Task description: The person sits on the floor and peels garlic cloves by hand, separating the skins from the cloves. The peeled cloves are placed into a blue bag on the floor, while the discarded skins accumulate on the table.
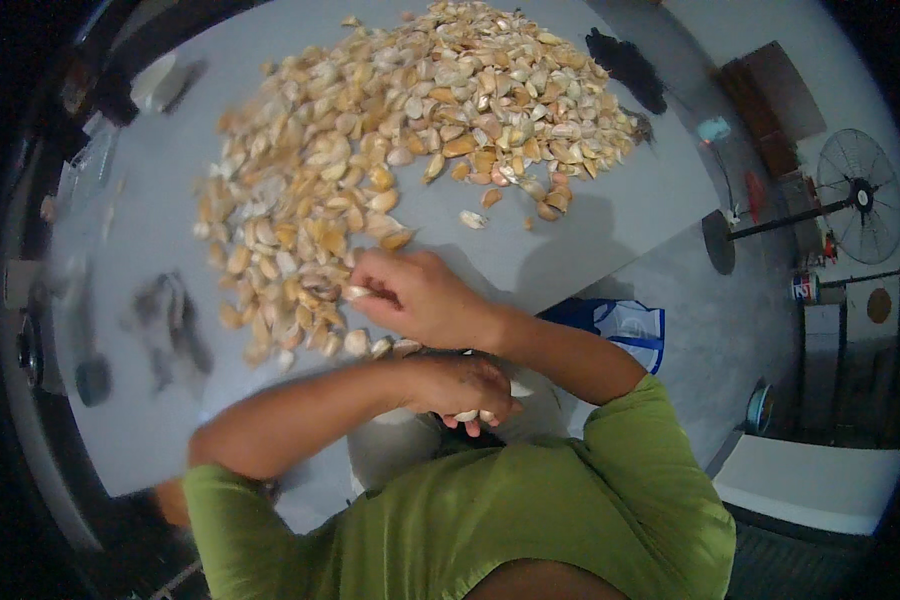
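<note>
A wide heap of garlic cloves point(450, 97), many in their skins, spreads over a grey tabletop point(450, 217). At the heap's near edge my right hand point(412, 296) pinches a pale garlic clove point(356, 292) between thumb and fingertips. Closer to my body, just past the table's near edge, my left hand point(465, 386) is curled around several garlic cloves point(474, 415). A few loose cloves point(356, 343) lie between my left forearm and the heap. Below my left hand, the view is partly blocked by the hand itself.
A crumpled dark cloth-like item point(169, 322) and a small dark object point(92, 380) lie on the table's left. A black item point(626, 71) sits beyond the heap. To the right are a blue-and-white bag point(630, 330), a pedestal fan point(860, 196) and a white-topped unit point(806, 484).
</note>
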Motion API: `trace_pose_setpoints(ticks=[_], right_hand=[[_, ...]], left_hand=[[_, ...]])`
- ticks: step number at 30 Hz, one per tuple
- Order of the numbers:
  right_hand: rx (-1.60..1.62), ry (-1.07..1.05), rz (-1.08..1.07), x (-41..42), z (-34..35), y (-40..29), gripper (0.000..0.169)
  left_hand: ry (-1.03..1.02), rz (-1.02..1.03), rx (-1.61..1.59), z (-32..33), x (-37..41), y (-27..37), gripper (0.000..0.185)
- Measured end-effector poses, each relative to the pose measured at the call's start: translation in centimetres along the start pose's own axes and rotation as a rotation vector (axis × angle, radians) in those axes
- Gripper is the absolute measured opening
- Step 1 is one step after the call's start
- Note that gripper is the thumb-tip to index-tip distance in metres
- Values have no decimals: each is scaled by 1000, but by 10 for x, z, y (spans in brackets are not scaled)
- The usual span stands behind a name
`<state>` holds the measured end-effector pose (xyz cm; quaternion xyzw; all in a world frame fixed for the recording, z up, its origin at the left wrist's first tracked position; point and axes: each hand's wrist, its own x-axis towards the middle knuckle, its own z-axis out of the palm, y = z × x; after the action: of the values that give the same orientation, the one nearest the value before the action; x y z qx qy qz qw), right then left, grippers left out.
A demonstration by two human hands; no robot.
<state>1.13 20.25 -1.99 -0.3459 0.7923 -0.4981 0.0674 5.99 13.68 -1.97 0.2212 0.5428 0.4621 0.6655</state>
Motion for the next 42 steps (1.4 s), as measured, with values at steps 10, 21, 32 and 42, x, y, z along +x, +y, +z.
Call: trace_pose_setpoints(ticks=[10, 21, 32, 42], right_hand=[[-135, 115, -133, 2, -8, 0, 11], [-903, 326, 184, 10, -101, 59, 16], [-799, 170, 215, 18, -81, 40, 20], [-443, 460, 303, 16, -110, 46, 23]], left_hand=[[-33, 40, -85, 0, 5, -10, 27], [-16, 2, -118, 1, 1, -4, 27], [-41, 38, -95, 0, 2, -8, 27], [-15, 31, -97, 0, 2, -7, 28]])
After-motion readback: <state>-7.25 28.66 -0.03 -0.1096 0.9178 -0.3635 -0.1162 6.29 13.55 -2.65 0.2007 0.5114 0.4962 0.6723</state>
